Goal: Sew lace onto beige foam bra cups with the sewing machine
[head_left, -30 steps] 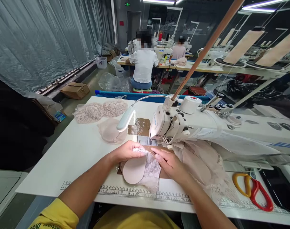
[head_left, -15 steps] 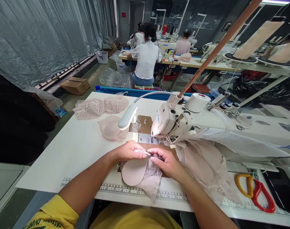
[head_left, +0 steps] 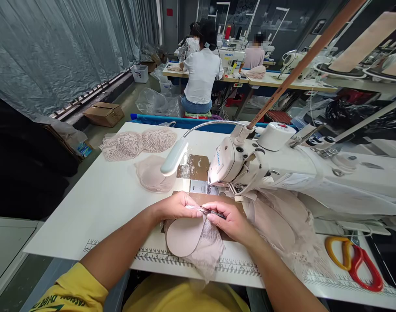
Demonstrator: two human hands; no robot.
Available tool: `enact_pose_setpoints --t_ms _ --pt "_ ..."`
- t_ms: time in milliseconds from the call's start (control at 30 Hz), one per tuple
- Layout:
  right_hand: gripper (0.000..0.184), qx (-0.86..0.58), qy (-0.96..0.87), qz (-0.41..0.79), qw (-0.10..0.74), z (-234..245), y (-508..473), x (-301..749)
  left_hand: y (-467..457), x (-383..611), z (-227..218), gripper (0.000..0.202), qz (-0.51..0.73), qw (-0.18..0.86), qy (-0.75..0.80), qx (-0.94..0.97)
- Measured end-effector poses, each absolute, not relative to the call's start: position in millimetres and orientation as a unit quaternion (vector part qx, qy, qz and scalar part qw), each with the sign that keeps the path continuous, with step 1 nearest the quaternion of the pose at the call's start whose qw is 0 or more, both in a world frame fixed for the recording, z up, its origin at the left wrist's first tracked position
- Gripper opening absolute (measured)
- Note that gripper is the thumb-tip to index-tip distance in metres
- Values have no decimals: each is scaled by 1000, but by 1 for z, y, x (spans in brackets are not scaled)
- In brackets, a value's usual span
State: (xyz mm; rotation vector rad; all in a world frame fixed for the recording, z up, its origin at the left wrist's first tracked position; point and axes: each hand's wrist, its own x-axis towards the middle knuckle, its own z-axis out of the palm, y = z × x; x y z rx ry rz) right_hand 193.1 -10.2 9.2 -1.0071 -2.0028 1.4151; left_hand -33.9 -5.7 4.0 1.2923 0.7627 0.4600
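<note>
Table edge: near border of the white table (head_left: 70, 212), printed with a ruler scale (head_left: 237, 265), runs just on the wearer's side of both hands.
Open room: widest left of the left hand (head_left: 180, 206); narrow beyond the hands, where the sewing machine (head_left: 232, 161) stands; right of the right hand (head_left: 229, 220), heaped lace fabric (head_left: 276, 221) takes the space.
Lace piece (head_left: 212, 245): below and between the hands; long axis runs from the fingertips toward the wearer, pointed end at the near border.
Oval pad (head_left: 184, 237): on the lace piece, slanting down and left.
Left hand: thumb and fingers pinch the lace piece's upper edge.
Right hand: fingers grip a slim dark tool (head_left: 218, 213), tip at that edge.
</note>
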Motion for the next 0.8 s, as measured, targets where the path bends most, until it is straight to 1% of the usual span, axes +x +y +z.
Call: enact_pose_setpoints --t_ms 200,300,433,600,800 --pt "22 -362 -733 517 253 5 -14 185 -5 -32 1 51 198 693 330 609" --pt "19 -374 -727 513 263 1 -14 183 -5 -32 2 54 193 690 341 609" --pt "19 -391 -713 520 260 -2 -12 185 -6 -33 5 51 191 698 343 599" --pt "20 -392 -718 519 247 -2 -9 193 -7 -35 8 37 180 710 357 580" --pt "23 -366 -735 519 237 -3 -9 195 -6 -33 5 40 191 685 369 599"
